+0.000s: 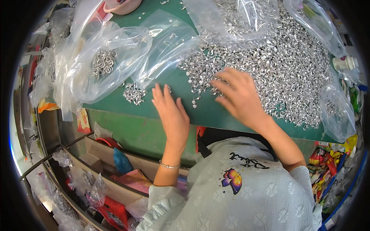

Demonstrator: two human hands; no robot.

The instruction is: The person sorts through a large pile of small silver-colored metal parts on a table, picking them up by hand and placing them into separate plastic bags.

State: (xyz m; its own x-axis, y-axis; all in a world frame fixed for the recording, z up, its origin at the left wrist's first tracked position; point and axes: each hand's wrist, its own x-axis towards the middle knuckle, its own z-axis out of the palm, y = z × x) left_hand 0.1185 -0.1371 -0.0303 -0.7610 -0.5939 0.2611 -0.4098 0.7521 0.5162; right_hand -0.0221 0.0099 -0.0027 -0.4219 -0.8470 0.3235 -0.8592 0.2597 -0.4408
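Note:
A wide heap of small silver metal pieces [295, 73], many of them hook-shaped, covers the right side of the green table [210, 115]. My right hand [241, 96] is over the heap's left edge, its fingers apart and slightly blurred. Whether a piece lies under those fingertips is hidden. My left hand [171, 115] rests at the table's front edge, fingers stretched out, with a bit of silver showing beside its fingertips. Left of it lies a small pile of similar pieces [134, 94].
A see-through plastic bag [127, 46] with silver pieces [104, 62] lies at left. Another bag [246, 23] lies on the heap. A pink basket [122, 7] stands at the far edge, a white bottle [345, 63] at right. Below left is a compartmented drawer [104, 154].

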